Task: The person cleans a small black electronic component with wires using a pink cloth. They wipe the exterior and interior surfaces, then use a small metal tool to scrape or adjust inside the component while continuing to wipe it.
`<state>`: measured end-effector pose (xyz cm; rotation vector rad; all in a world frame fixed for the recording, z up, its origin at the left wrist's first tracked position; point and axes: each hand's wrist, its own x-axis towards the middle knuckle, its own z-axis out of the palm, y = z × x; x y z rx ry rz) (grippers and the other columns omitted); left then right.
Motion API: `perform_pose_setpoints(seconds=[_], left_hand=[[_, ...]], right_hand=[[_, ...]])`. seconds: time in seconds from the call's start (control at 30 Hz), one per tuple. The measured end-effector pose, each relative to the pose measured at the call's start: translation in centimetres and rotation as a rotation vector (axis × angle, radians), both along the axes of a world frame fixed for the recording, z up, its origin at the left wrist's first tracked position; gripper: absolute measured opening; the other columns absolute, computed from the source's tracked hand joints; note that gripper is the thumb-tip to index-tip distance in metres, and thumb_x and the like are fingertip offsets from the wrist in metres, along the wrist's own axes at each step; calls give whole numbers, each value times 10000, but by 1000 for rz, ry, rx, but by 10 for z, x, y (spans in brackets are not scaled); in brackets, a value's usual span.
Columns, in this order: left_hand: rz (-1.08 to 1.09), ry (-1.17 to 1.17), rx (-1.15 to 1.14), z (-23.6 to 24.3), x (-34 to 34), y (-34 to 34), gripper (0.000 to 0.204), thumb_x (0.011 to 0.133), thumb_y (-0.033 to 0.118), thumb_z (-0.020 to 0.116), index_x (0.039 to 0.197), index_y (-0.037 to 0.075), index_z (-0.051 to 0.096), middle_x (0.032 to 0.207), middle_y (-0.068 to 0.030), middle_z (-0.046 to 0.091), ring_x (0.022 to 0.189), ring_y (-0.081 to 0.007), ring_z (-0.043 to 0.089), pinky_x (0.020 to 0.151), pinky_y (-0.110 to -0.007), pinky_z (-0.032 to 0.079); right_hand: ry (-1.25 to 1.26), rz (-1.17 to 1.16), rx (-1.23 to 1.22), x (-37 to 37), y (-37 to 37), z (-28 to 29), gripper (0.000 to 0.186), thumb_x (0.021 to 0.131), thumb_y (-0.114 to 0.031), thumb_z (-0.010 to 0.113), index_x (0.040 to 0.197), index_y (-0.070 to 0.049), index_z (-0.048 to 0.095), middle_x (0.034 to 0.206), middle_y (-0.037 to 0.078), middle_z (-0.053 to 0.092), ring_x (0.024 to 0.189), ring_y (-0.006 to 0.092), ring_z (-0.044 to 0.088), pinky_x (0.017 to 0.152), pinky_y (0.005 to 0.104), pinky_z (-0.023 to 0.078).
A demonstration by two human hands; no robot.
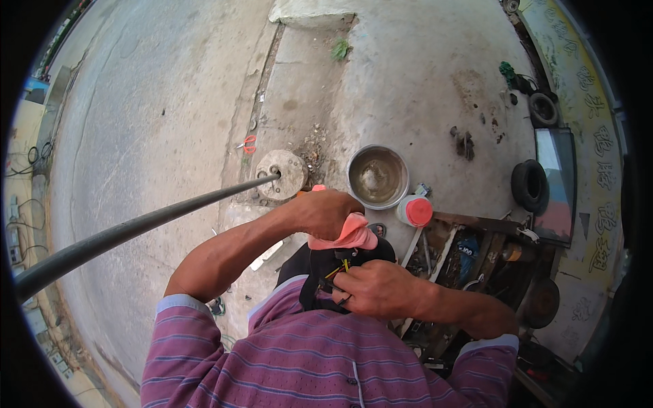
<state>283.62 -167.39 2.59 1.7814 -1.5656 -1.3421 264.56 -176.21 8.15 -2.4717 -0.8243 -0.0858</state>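
Note:
My left hand [325,212] is closed over a pink rubber piece [350,234] and presses it down onto a black rubber tube [320,268] that lies across my lap. My right hand [377,287] grips the black tube from the right side, with a small yellow-tipped tool or valve [338,268] showing by its fingers. Both forearms come out of striped purple sleeves. How the pink piece sits on the tube under my left hand is hidden.
A metal bowl of murky water [377,177] and a white jar with a red lid [415,211] stand just ahead. A long dark pole [136,228] runs from a round concrete base [282,173]. Red-handled scissors [248,143], small tyres [529,183] and an open toolbox [469,251] lie around.

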Motion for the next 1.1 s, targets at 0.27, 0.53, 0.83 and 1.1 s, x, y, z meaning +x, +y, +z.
perform_pose_setpoints(seconds=[0.27, 0.53, 0.83, 1.1], left_hand=[[-79, 238, -40, -19, 15, 8, 285, 840, 211, 644, 1052, 24, 683, 1030, -156, 699, 920, -300, 667, 816, -380, 513], [-158, 314, -168, 7, 18, 1, 560, 773, 165, 692, 1297, 11, 568, 1167, -212, 659, 1109, -339, 633, 931, -396, 489], [93, 127, -78, 12, -6, -3, 227, 846, 245, 702, 942, 39, 691, 831, -154, 676, 793, -259, 675, 694, -376, 496], [740, 813, -150, -55, 42, 41, 328, 863, 157, 713, 1135, -7, 632, 938, -96, 703, 857, -155, 663, 821, -286, 537]], right_hand=[[69, 17, -26, 0, -3, -2, 113, 759, -151, 632, 836, -82, 585, 790, 27, 494, 664, 159, 587, 553, 303, 505], [83, 104, 2, 9, -7, 8, 122, 791, -184, 622, 856, -81, 639, 804, 34, 536, 734, 168, 619, 599, 308, 519], [123, 88, 2, 10, -3, 11, 124, 797, -192, 619, 844, -79, 643, 817, 49, 562, 748, 186, 628, 634, 318, 530], [71, -295, 192, 15, -20, 10, 176, 797, -155, 728, 919, -80, 625, 824, 67, 580, 691, 243, 630, 574, 358, 511]])
